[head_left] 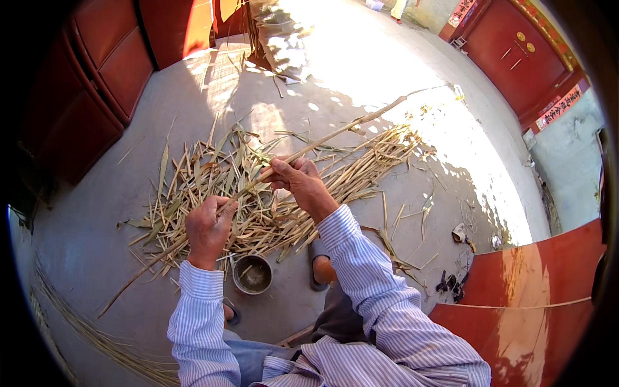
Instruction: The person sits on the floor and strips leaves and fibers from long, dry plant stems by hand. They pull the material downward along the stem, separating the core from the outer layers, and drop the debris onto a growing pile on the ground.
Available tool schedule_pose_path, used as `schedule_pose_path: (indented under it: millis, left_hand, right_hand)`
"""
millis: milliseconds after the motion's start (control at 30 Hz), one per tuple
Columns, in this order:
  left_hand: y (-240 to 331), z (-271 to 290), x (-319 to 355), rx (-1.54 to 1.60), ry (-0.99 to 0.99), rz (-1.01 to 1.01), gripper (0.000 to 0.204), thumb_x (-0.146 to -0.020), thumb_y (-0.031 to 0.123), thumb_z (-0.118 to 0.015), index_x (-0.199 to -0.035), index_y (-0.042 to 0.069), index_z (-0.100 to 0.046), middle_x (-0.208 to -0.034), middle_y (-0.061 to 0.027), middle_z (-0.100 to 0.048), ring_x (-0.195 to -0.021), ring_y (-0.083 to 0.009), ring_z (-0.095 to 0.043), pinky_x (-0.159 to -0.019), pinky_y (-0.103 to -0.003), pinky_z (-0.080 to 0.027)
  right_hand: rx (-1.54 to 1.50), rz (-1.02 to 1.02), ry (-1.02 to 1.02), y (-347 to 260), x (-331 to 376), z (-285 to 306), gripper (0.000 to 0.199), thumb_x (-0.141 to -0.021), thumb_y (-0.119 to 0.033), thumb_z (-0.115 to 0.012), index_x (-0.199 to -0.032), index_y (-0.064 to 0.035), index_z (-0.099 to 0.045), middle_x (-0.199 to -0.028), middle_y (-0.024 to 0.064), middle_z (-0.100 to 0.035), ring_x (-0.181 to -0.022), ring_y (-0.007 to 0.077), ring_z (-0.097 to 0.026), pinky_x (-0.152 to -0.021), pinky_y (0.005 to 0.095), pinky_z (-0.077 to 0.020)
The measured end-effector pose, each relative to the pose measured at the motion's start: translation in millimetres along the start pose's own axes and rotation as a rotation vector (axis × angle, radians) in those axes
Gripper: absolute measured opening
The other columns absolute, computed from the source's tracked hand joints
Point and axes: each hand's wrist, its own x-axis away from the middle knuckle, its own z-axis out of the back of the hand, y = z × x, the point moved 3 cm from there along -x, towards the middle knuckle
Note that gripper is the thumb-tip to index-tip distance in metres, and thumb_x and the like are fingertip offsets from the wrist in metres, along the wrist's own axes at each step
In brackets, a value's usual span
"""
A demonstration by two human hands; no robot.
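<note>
A long dry plant stalk [361, 120] runs slantwise across the view, from the lower left up to the far right. My left hand [211, 227] is closed round its lower part. Higher up, my right hand [298, 180] pinches the same stalk between thumb and fingers. Beneath both hands lies a loose heap of stripped husks and leaves [248, 222], with a bundle of straighter stalks [380, 153] stretching to its right. A metal pot [253, 274] with a handle sits on the ground just below my left hand, a pale bit of stalk inside it.
Long thin stalks [97, 335] lie at the lower left. Red padded seats [106, 58] stand at the upper left, and red boards [522, 290] at the lower right. Dark scraps [451, 284] and a crumpled piece [459, 233] rest on the right. A red double door [516, 55] is far right.
</note>
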Motion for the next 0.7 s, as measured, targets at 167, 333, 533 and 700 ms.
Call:
schedule_pose_path:
  millis: [167,333,533,700]
  left_hand:
    - [-13.5,2.9,-2.8,0.293,-0.222,0.261,0.023,-0.089,0.023,-0.069,-0.082,0.003,-0.063,-0.062,-0.0045,-0.061,-0.054,-0.0130,-0.055,-0.051,-0.030,-0.042]
    - [-35.4,-12.1,7.1,0.592,-0.377,0.437,0.027,-0.093,0.026,-0.065,-0.083,0.001,-0.064,-0.062,-0.0030,-0.060,-0.055,-0.0068,-0.052,-0.051,-0.024,-0.041]
    - [-13.0,-7.4,7.1,0.177,-0.074,0.099,0.029,-0.091,0.030,-0.066,-0.083,0.003,-0.064,-0.063,-0.0085,-0.061,-0.054,-0.0209,-0.058,-0.051,-0.032,-0.044]
    - [2.3,-3.4,5.3,-0.010,0.019,-0.142,0.026,-0.092,0.028,-0.063,-0.082,0.005,-0.061,-0.066,-0.0116,-0.060,-0.059,-0.0324,-0.059,-0.052,-0.041,-0.045]
  right_hand:
    - [-0.095,0.038,-0.115,-3.7,4.1,4.6,0.031,-0.096,-0.026,-0.059,-0.116,-0.0019,-0.058,-0.107,0.0129,-0.070,-0.095,0.0186,-0.069,-0.079,0.0271,-0.0559]
    - [-0.075,0.107,-0.107,-4.7,6.1,5.1,0.030,-0.097,-0.027,-0.059,-0.116,-0.0038,-0.057,-0.106,0.0114,-0.070,-0.098,0.0169,-0.067,-0.081,0.0265,-0.0548]
    - [-0.016,0.141,0.024,-3.8,3.7,0.6,0.029,-0.096,-0.030,-0.060,-0.110,-0.0048,-0.058,-0.099,0.0080,-0.070,-0.090,0.0147,-0.068,-0.075,0.0255,-0.0544]
    - [-0.014,0.129,0.113,0.5,5.5,2.0,0.030,-0.095,-0.032,-0.061,-0.107,-0.0043,-0.058,-0.096,0.0078,-0.071,-0.085,0.0150,-0.069,-0.071,0.0252,-0.0543]
